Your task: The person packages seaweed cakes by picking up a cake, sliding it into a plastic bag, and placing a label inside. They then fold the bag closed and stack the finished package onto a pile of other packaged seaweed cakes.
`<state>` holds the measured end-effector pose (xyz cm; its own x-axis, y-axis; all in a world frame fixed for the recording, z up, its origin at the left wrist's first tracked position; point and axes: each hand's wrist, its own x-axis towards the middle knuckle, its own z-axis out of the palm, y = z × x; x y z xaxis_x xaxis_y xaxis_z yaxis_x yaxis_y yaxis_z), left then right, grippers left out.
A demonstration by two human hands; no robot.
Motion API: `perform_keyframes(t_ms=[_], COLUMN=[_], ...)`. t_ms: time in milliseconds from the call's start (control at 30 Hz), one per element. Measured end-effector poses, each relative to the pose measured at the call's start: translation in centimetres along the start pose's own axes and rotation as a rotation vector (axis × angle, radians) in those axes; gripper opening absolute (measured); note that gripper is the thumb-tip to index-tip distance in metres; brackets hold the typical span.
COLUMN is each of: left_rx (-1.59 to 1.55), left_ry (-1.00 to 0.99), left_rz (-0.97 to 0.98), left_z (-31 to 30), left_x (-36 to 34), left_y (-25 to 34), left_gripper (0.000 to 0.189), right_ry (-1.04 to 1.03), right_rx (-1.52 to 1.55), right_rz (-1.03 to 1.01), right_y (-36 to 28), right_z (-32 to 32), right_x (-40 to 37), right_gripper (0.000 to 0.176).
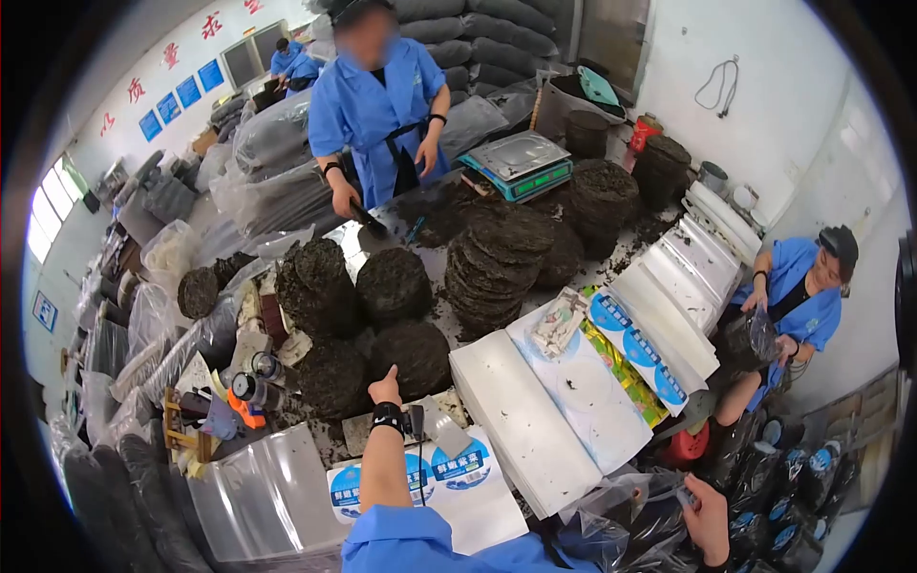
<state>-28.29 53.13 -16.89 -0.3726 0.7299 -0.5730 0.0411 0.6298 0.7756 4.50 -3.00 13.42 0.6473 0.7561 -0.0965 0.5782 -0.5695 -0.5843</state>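
My left hand [385,387] reaches across the table to the front edge of a dark round stack of dried seaweed [411,355], its index finger stretched out; the contact itself is hard to make out. A black band and a cord hang at that wrist. At the lower right, my right hand [707,520] pinches the edge of a clear plastic bag [611,523]. Beside the left hand sits another dried seaweed stack [330,377]. Printed label sheets [458,468] lie under my left forearm, and a pile of plain white sheets [521,420] is between my hands.
Taller seaweed stacks [497,267] stand mid-table near a digital scale [516,164]. A co-worker [377,115] across the table holds a dark brush-like tool. Another co-worker [798,296] at right handles a filled bag. A tape dispenser [246,406] lies at left; packed bags [788,487] crowd the lower right.
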Motion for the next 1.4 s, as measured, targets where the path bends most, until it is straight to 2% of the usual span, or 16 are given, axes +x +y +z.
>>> perform_keyframes(t_ms=[133,200,333,433,533,667,767,867,933,967,1033,1067,1133,1300,1367,1400], left_rx=[0.027,0.22,0.528,0.654,0.475,-0.107,-0.477,-0.467,-0.082,-0.079,-0.03,-0.035,-0.52,-0.319,-0.272,-0.168], left_ry=[0.103,0.157,0.228,0.275,0.211,-0.018,-0.014,0.077,0.212,0.219,0.366,0.365,-0.203,-0.118,-0.113,0.043], left_rz=[0.275,0.412,0.497,0.676,0.636,0.619,0.283,0.315,0.29,0.291,0.052,0.05,-0.114,0.019,0.034,0.072], left_z=[0.6,0.1,-2.5,-2.5,-1.6,-3.5,-10.3,-17.0,-18.8,-19.0,-18.0,-18.2,-18.6,-18.0,-17.5,-16.9], left_x=[-2.3,-1.4,-5.4,-4.2,-4.0,-1.3,1.0,6.3,5.9,4.7,1.8,2.8,5.8,6.1,6.5,6.5], left_y=[0.7,0.5,3.8,2.0,1.3,1.3,3.6,2.3,2.4,3.1,4.6,3.9,2.0,3.3,3.6,3.6], left_gripper=[0.07,0.067,0.065,0.055,0.058,0.055,0.057,0.061,0.066,0.066,0.074,0.074,0.086,0.095,0.094,0.085], right_ry=[-0.016,-0.003,-0.071,-0.122,-0.147,-0.164,-0.174,-0.186,-0.169,-0.15,-0.152,-0.146,-0.149,-0.14,-0.102,-0.094], right_rx=[-0.052,-0.211,-0.096,-0.223,-0.224,-0.239,-0.314,-0.302,-0.27,-0.243,-0.25,-0.262,-0.266,-0.282,-0.177,-0.169], right_rz=[-0.011,-0.08,-0.017,-0.163,-0.257,-0.309,-0.278,-0.221,-0.243,-0.266,-0.261,-0.252,-0.221,-0.184,0.05,0.061], right_y=[-1.3,-3.1,-1.0,-3.6,-2.8,-2.7,-1.9,-2.4,-3.0,-3.2,-3.3,-3.2,-2.7,-2.5,-1.5,-1.2], right_z=[0.5,0.7,2.1,2.3,3.2,3.4,3.2,2.6,2.5,2.6,2.5,2.4,2.2,1.9,2.3,2.2], right_x=[0.6,1.0,2.0,2.9,3.7,4.0,3.8,3.5,3.4,3.3,3.3,3.3,3.0,2.0,1.9,1.7], right_gripper=[0.05,0.034,0.05,0.039,0.039,0.041,0.042,0.042,0.043,0.043,0.043,0.043,0.043,0.044,0.05,0.05])
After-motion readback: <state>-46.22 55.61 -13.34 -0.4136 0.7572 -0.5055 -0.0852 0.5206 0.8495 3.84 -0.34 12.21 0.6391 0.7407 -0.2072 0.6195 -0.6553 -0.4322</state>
